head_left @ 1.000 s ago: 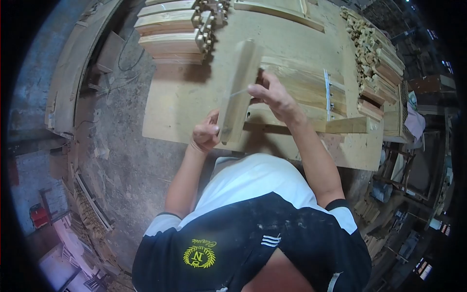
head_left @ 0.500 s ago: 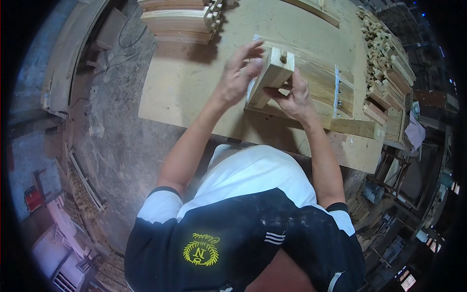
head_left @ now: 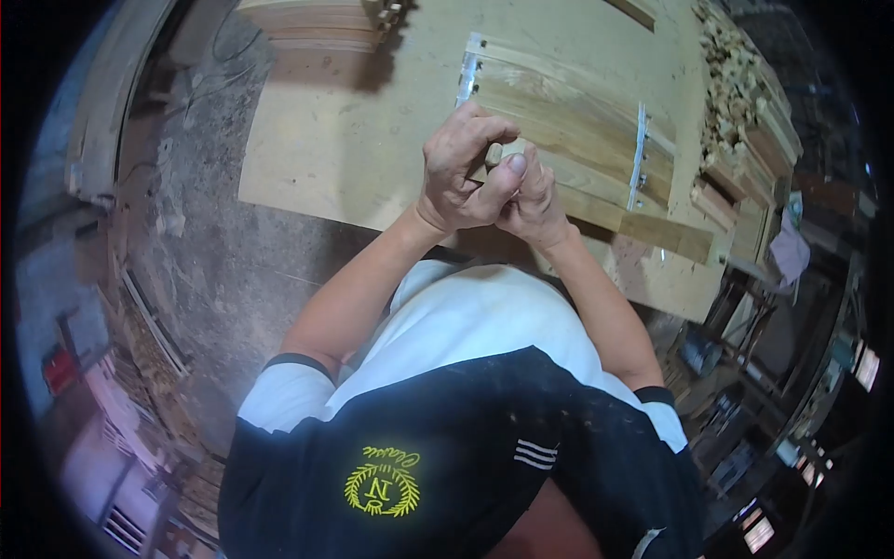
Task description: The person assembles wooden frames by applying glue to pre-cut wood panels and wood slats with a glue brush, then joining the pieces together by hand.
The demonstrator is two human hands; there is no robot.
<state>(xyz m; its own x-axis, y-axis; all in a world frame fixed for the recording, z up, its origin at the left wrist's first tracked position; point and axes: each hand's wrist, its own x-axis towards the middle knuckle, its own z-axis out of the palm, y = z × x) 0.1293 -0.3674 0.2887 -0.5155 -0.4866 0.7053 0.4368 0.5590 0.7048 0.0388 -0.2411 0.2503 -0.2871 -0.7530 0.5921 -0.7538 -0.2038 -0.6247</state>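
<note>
Both my hands close round a pale wooden piece with a tenon (head_left: 510,147), held over the near edge of the workbench. Only its end shows between my fingers; the rest is hidden. My left hand (head_left: 456,168) wraps it from the left, its thumb across the front. From the other side my right hand (head_left: 535,191) grips it, with part of its fingers covered. Just beyond my hands lies a flat wooden panel (head_left: 568,116) on the bench. White strips (head_left: 640,154) and small dark fittings or holes run along its two ends.
A stack of cut wooden pieces (head_left: 317,23) stands at the bench's back left. Many small offcuts (head_left: 731,84) are heaped along the right side. A short wooden bar (head_left: 666,238) lies near the bench's front right edge. The bench top (head_left: 317,158) ends just before my body.
The wooden piece has come off the panel area toward my body and turned, so mostly its end shows. My left hand, open beside it before, has closed round it with my right.
</note>
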